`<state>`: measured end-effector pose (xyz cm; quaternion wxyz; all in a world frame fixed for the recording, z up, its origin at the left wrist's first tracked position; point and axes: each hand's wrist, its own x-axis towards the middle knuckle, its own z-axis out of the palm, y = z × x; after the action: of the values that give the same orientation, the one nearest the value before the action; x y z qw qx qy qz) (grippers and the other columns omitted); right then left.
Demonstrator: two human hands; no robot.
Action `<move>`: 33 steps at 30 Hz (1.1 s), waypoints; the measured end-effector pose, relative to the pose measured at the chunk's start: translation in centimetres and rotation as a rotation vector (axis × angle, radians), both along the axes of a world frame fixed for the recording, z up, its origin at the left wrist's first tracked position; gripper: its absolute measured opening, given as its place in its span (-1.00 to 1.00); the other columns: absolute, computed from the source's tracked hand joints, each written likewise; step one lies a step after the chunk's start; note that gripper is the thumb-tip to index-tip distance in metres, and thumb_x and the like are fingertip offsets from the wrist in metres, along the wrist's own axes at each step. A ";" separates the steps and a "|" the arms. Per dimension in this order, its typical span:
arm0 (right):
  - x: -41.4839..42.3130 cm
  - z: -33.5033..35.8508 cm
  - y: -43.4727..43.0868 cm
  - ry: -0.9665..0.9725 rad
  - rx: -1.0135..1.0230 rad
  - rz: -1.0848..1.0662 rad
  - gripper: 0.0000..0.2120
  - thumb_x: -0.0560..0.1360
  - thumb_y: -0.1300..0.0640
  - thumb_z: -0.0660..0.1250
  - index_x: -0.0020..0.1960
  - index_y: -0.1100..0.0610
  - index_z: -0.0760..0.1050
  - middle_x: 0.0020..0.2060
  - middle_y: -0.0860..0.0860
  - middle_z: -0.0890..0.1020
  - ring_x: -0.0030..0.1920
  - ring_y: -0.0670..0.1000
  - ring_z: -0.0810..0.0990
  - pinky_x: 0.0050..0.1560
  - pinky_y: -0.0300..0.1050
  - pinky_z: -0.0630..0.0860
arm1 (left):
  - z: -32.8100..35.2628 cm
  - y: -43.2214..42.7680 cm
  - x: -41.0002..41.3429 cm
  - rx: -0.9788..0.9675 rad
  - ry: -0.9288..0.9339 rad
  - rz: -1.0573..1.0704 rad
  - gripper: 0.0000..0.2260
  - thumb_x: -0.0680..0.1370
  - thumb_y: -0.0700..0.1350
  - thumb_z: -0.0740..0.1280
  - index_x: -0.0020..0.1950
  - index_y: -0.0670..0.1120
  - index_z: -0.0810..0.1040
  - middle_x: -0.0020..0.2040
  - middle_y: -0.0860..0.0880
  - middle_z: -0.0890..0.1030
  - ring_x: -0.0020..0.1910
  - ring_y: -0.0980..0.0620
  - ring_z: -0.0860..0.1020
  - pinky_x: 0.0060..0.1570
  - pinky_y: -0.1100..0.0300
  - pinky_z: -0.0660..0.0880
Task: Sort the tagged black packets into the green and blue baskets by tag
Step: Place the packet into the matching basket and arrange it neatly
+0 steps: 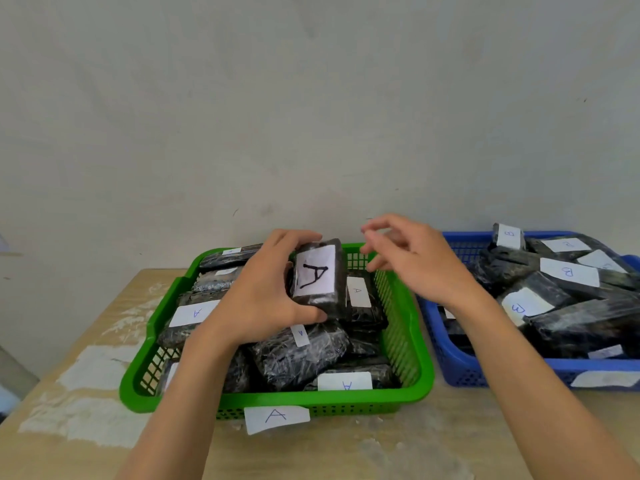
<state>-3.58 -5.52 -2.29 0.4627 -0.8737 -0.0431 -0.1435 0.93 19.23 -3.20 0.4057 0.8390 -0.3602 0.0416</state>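
Observation:
My left hand [263,292] grips a black packet [318,277] tagged "A", held upright above the back of the green basket [408,344]. That basket carries an "A" label [276,416] on its front wall and holds several black packets with "A" tags. My right hand [412,261] hovers just right of the held packet, fingers loosely spread, holding nothing. The blue basket [446,358] at the right is piled with several black packets tagged "B" [568,271].
Both baskets stand on a light wooden table [86,393] with white patches, pushed against a plain grey wall. The table's left edge runs diagonally at the far left. A white label [606,378] is stuck on the blue basket's front.

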 end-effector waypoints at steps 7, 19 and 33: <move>-0.2 -0.4 0.9 0.107 0.194 0.113 -0.53 0.26 -0.15 0.61 0.13 -0.20 0.60 0.08 -0.08 0.73 -0.05 0.00 0.78 -0.19 -0.05 0.70 | 0.4 -1.2 -1.7 0.087 -0.049 -0.003 -0.01 0.25 0.03 0.69 0.56 0.19 0.25 0.46 0.21 0.38 0.39 0.27 0.36 0.35 0.25 0.37; -0.3 0.8 -3.0 -0.039 0.207 -0.065 -0.66 0.45 0.08 0.61 0.16 -0.15 0.62 0.12 -0.07 0.69 -0.04 0.01 0.77 -0.10 0.03 0.74 | -0.4 0.4 -2.8 0.702 0.180 0.060 -0.15 0.20 0.14 0.71 0.31 0.15 0.27 0.13 0.12 0.37 0.16 -0.01 0.45 0.08 0.06 0.51; -1.4 3.1 -5.9 -0.265 0.461 -0.189 -0.67 0.39 0.03 0.59 0.14 -0.08 0.67 0.06 0.03 0.74 -0.04 0.02 0.78 -0.17 0.02 0.73 | 2.6 -8.1 -1.1 0.482 0.029 0.232 -0.22 0.43 0.36 0.36 0.56 0.10 0.24 0.30 -0.11 0.43 0.23 -0.23 0.52 0.14 -0.04 0.48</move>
<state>-5.02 -11.46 0.80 0.6242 -0.7191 0.0125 -0.3051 -0.15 11.14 -0.56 0.1921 0.9475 -0.2553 -0.0113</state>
